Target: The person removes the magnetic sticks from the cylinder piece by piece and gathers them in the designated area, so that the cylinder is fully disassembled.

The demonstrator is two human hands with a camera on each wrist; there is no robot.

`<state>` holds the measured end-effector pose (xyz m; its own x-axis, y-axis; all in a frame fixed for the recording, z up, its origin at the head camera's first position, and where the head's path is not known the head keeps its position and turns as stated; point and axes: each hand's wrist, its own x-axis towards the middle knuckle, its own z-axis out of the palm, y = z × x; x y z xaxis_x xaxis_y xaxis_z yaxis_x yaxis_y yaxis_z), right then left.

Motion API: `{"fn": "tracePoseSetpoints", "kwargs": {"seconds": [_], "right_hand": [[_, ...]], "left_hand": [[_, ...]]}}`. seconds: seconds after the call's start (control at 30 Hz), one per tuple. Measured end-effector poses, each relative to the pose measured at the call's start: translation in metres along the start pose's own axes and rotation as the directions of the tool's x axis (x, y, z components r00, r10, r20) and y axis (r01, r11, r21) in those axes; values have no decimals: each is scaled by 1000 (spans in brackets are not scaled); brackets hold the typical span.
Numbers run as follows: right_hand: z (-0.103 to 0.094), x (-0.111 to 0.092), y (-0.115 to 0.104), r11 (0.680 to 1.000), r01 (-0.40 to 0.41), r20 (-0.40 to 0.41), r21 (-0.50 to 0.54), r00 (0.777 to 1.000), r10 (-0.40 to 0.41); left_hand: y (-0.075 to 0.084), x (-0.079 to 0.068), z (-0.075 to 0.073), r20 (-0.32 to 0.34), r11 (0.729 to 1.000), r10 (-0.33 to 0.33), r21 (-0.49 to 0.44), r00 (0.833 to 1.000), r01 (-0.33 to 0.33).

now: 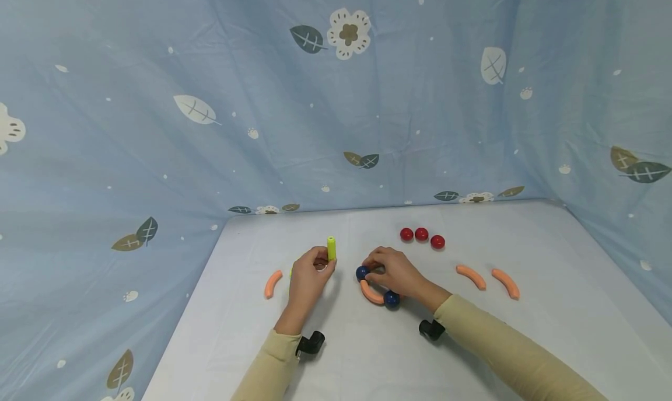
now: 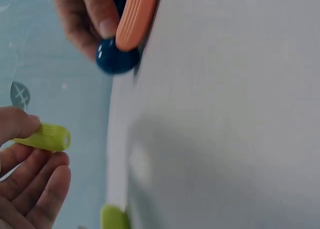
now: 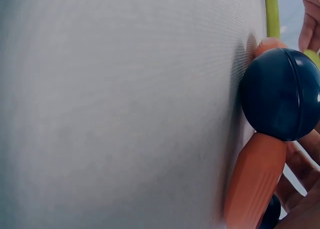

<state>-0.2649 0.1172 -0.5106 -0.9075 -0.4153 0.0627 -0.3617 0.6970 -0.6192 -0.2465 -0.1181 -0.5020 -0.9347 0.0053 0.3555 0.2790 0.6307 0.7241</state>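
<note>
My left hand (image 1: 308,277) pinches a short yellow-green ribbed rod (image 1: 331,248) between thumb and fingers, above the table. In the left wrist view the rod's (image 2: 50,137) end shows a round hole. My right hand (image 1: 398,272) pinches a dark blue ball (image 1: 362,273) at one end of a curved orange piece (image 1: 371,294). At that piece's other end sits a second blue ball (image 1: 391,299). Another bit of orange shows beyond this ball, mostly hidden by the right hand. In the right wrist view, a blue ball (image 3: 272,94) meets a ribbed orange piece (image 3: 257,179).
Another yellow-green piece (image 2: 114,218) lies by the left hand, largely hidden in the head view. One curved orange piece (image 1: 273,284) lies at left, two more (image 1: 471,276) at right. Three red balls (image 1: 422,234) sit toward the back of the white table (image 1: 357,354).
</note>
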Motion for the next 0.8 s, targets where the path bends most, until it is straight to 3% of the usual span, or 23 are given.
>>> {"fn": "tracePoseSetpoints", "kwargs": {"seconds": [0.4, 0.57, 0.8], "right_hand": [[-2, -3, 1, 998, 62, -21, 0, 998, -62], [-2, -3, 2, 997, 71, -25, -6, 997, -71], [-1, -3, 3, 998, 65, -19, -2, 998, -65]], "left_hand": [[-26, 3, -43, -9, 990, -51, 128, 999, 52], [-36, 10, -56, 11, 972, -87, 218, 996, 82], [-52, 26, -69, 60, 932, -102, 356, 993, 74]]}}
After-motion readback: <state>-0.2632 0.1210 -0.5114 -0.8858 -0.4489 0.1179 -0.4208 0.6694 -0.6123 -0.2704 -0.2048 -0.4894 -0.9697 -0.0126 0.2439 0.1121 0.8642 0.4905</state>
